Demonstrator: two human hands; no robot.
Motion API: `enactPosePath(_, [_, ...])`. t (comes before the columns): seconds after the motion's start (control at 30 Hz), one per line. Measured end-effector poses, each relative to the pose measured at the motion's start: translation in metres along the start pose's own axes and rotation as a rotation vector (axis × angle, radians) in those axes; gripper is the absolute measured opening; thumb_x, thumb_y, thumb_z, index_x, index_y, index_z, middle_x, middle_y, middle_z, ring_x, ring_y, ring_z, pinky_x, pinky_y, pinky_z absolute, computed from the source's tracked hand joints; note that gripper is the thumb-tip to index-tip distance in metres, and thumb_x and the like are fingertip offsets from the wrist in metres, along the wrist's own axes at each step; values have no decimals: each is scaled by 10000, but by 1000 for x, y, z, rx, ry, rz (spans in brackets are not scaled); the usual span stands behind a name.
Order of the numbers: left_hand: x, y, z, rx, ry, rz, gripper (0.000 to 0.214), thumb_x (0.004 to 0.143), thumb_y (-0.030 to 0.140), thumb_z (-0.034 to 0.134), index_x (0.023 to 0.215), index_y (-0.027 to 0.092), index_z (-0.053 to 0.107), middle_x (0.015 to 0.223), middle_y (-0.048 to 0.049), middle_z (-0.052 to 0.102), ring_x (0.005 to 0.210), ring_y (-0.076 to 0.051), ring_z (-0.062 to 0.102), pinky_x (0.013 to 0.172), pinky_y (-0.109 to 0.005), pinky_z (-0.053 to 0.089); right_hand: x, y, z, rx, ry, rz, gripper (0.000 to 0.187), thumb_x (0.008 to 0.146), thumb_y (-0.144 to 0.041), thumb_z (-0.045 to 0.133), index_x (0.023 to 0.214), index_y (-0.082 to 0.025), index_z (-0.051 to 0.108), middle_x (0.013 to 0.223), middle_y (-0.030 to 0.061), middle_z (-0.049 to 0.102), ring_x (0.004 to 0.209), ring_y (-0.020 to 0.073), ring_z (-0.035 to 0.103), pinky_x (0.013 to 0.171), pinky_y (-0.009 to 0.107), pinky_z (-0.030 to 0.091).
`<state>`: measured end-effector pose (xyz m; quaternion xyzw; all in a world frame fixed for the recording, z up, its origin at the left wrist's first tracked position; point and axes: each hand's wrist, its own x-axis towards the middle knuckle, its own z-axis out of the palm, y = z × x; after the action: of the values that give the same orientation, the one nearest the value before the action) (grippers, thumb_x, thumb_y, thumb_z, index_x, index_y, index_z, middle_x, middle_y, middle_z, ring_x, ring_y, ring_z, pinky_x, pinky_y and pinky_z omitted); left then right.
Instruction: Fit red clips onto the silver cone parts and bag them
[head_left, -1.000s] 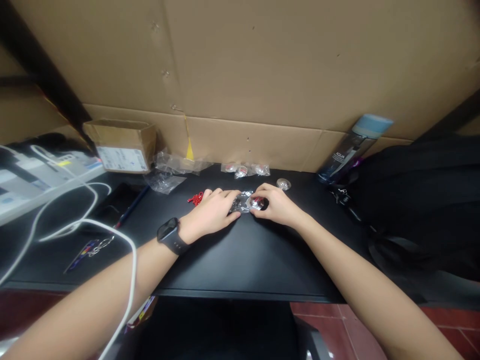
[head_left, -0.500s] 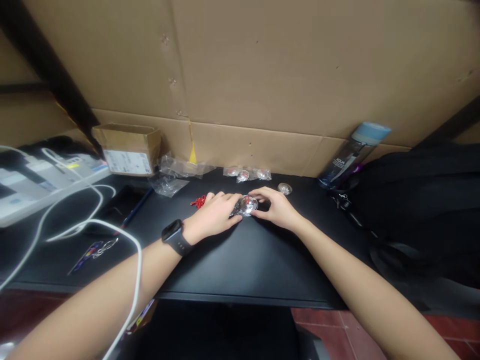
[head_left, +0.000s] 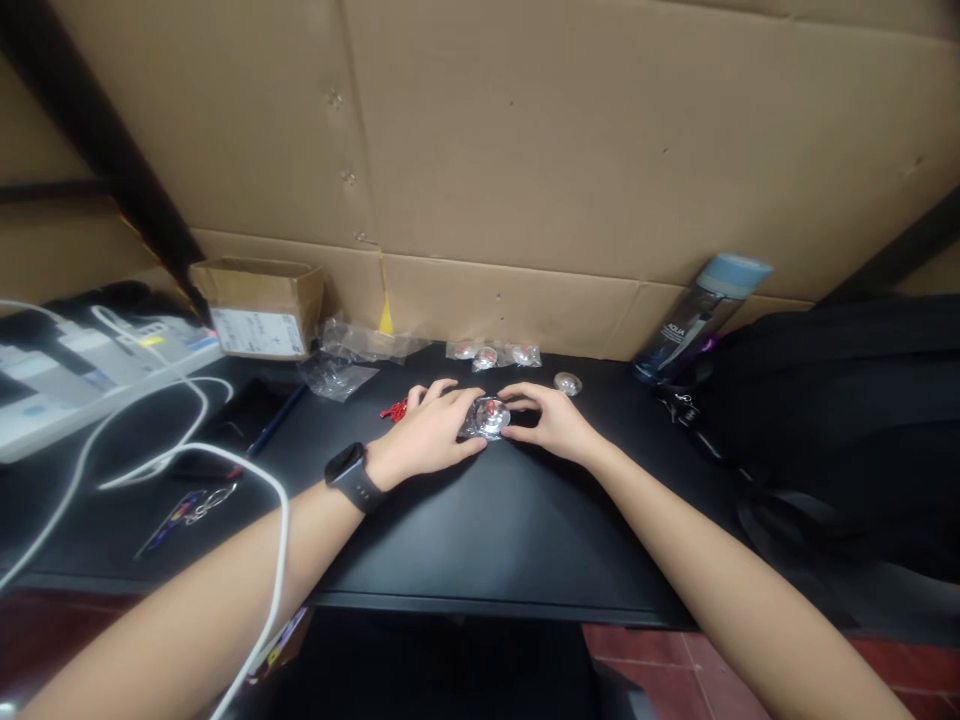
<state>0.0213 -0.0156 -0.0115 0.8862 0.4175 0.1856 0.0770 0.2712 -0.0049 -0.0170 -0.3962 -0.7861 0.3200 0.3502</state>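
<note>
A shiny round dome-shaped piece (head_left: 493, 418) with a red mark lies in a clear plastic bag between my hands, low over the black table (head_left: 495, 540). My left hand (head_left: 433, 430) is closed on the bag's left end, thumb in front and fingers behind. My right hand (head_left: 551, 425) curves thumb and forefinger around the right edge of the round piece; its other fingers are partly hidden. A bundle of red cords (head_left: 394, 409) shows behind my left hand. Farther back lie several similar bagged pieces (head_left: 486, 357), and a lone clear dome (head_left: 568, 383) sits to the right.
At the left stand a cardboard box (head_left: 259, 310), crumpled clear wrappers (head_left: 337, 375) and a white power strip (head_left: 97, 375). A white cable (head_left: 282, 540) loops over my left forearm. A bottle (head_left: 694, 320) and black bag (head_left: 832, 420) are at the right. Cardboard (head_left: 525, 150) walls the back.
The bagged round piece has shifted slightly left relative to my right hand's fingertips. Both hands stay near the same place; the whole view has moved a little.
</note>
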Motion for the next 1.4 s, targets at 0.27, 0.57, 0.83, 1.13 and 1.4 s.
enactPosePath(0.27, [-2,-10,2,-21,-92,32,547,960,468,585,1465,299,461,1510,-108,558,1507,-404,317,1111,-585,285,0,5,-1,-8,-22,-34,325,764,-323,862,1044,-195,759,1108,78,791,1048,248,765,1046,448,588])
enactPosePath(0.57, [-6,0,-1,-32,-58,60,486,995,423,567,1446,284,447,1483,-125,580,1328,-333,545,1024,-500,341,-1,19,2,110,20,61,427,668,-393,930,1012,-196,771,1153,97,799,1092,305,767,1043,487,599])
enactPosePath(0.83, [-6,-1,-1,-39,-51,61,486,983,406,597,1430,273,455,1464,-123,594,1313,-334,557,1012,-494,345,-1,18,2,46,25,49,451,696,-403,920,1094,-217,816,1172,99,793,1080,298,769,1058,486,590])
enactPosePath(1.13, [-6,1,-2,-42,-57,47,465,998,394,579,1426,271,445,1472,-121,587,1320,-326,546,1028,-512,334,1,11,0,-139,7,-56,305,820,-351,847,1117,-289,810,1217,81,767,1115,273,740,1022,463,577])
enactPosePath(1.4, [-7,0,-2,-41,-49,50,491,1009,430,557,1452,253,441,1470,-138,581,1327,-330,536,1040,-494,331,1,12,-1,-222,-53,-73,295,898,-372,773,1190,-334,784,1274,70,729,1153,260,711,1071,474,533])
